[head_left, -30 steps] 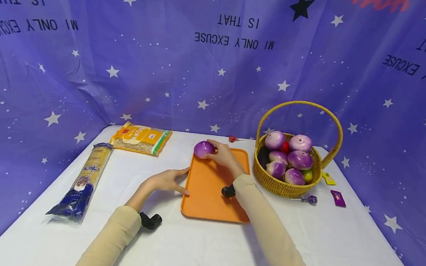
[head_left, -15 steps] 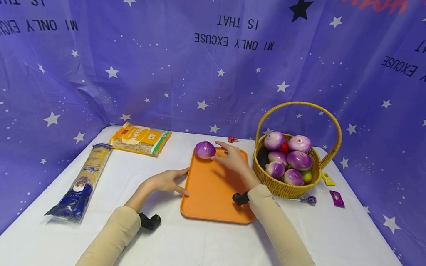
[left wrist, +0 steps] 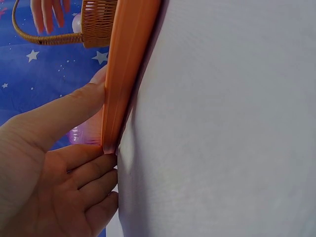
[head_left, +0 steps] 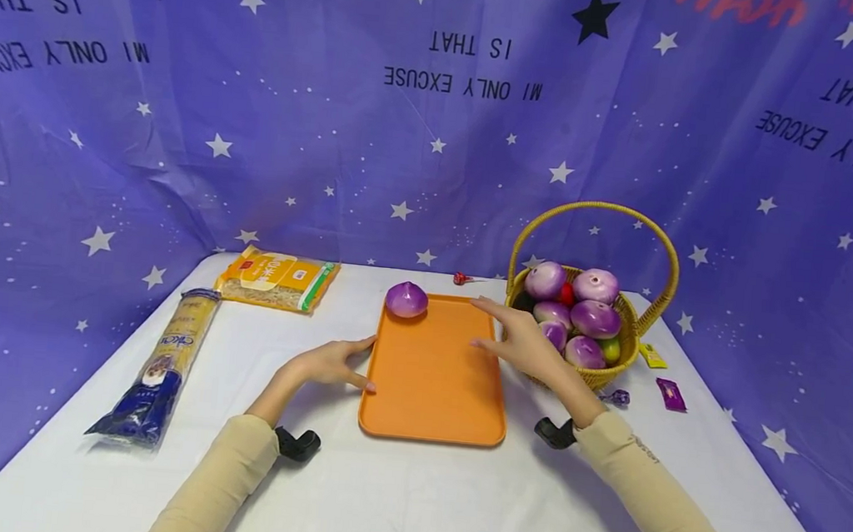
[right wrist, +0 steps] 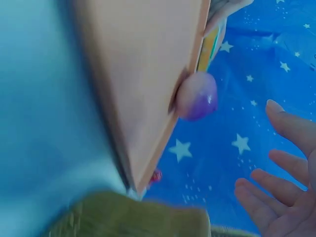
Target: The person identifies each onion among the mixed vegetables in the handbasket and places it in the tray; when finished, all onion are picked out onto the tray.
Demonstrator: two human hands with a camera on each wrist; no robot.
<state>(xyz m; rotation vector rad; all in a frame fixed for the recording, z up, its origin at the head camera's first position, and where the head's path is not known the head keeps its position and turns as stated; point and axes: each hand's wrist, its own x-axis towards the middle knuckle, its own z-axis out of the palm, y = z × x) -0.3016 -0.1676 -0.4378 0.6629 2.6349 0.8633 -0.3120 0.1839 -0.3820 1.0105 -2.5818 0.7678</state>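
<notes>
An orange tray (head_left: 434, 383) lies flat on the white table, with one purple onion (head_left: 406, 299) at its far left corner. The onion (right wrist: 197, 96) also shows in the right wrist view, on the tray (right wrist: 143, 74). My left hand (head_left: 330, 364) rests on the table with straight fingers (left wrist: 74, 111) touching the tray's left edge (left wrist: 123, 74). Over the tray's right edge, just in front of the wicker basket (head_left: 617, 374), hovers my right hand (head_left: 524, 340), its fingers (right wrist: 276, 173) spread and holding nothing.
The basket holds several purple onions (head_left: 594, 318) and other small produce. Two noodle packets lie at the left: a yellow one (head_left: 277, 278) at the back and a long blue one (head_left: 163, 362) nearer. Small sweets (head_left: 670, 394) lie right of the basket. A starry purple cloth hangs behind.
My right hand let go of the onion at the tray's far left corner and drew back to the right, toward the basket. The left hand has stayed at the tray's edge.
</notes>
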